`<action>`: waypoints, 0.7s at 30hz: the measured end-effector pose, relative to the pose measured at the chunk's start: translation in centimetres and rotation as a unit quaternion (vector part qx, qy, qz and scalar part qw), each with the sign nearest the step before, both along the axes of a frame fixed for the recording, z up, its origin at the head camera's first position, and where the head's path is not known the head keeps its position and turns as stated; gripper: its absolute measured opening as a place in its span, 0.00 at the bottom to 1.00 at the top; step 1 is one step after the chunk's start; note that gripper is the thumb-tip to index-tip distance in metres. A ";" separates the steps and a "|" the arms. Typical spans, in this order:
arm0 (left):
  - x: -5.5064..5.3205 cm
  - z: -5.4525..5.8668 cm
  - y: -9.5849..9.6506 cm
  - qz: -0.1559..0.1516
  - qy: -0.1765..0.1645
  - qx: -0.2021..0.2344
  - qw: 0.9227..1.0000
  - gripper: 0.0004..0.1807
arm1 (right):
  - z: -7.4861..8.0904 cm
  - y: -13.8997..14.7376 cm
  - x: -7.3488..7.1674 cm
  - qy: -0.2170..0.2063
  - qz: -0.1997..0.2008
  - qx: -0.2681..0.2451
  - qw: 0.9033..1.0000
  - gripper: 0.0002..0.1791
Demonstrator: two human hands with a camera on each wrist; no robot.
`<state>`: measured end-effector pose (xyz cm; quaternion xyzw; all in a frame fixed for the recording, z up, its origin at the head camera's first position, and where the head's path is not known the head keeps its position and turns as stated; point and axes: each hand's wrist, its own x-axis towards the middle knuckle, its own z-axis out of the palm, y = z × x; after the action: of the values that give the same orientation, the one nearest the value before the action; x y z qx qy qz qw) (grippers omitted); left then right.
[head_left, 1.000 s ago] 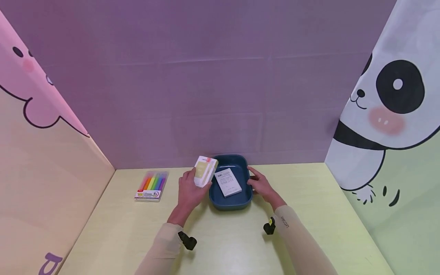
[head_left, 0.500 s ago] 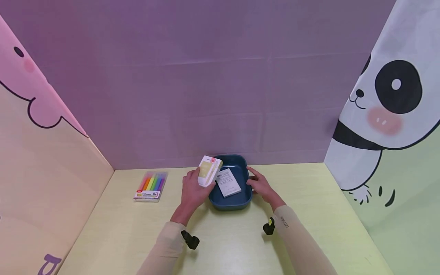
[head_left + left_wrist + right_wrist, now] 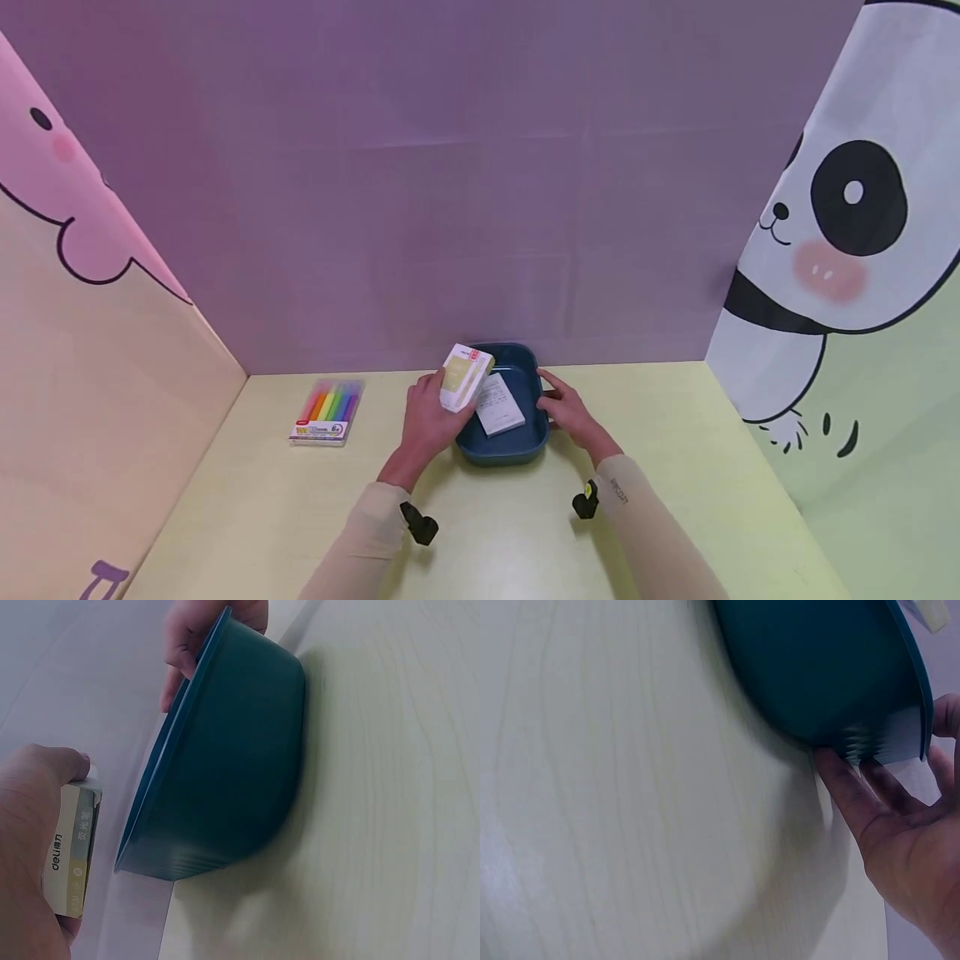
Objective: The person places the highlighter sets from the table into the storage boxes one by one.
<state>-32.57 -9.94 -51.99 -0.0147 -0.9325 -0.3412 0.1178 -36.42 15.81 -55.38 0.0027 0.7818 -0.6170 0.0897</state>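
My left hand (image 3: 435,417) grips a small white and yellow highlighter box (image 3: 466,377). It holds the box tilted above the left rim of a dark blue plastic bin (image 3: 501,454). Lettering shows on the end of the highlighter box (image 3: 70,851) in the left wrist view. A flat white pack (image 3: 501,408) with fine printed text lies inside the bin, its left side partly hidden by the box. At the bin's right side, my right hand (image 3: 570,412) holds the rim. Its fingers (image 3: 847,787) touch the outer wall in the right wrist view.
A clear case of coloured highlighters (image 3: 326,412) lies on the pale wooden table (image 3: 255,500), left of the hands. Behind the bin rises a purple backdrop (image 3: 480,208). Printed side panels, one with a panda (image 3: 847,217), flank the table.
My left hand has carried the highlighter box a little to the right, over the bin's left rim, covering more of the white pack. The right hand stays at the bin's right side.
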 end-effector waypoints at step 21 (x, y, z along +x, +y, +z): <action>-0.6 0.1 1.3 -0.026 -0.010 -0.024 0.999 0.50 | -0.3 0.0 -0.4 -0.008 -0.003 0.003 1.000 0.36</action>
<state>-33.19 -8.62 -51.94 -0.0383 -0.9407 -0.3222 0.0992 -36.79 15.81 -55.67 0.0106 0.7831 -0.6146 0.0942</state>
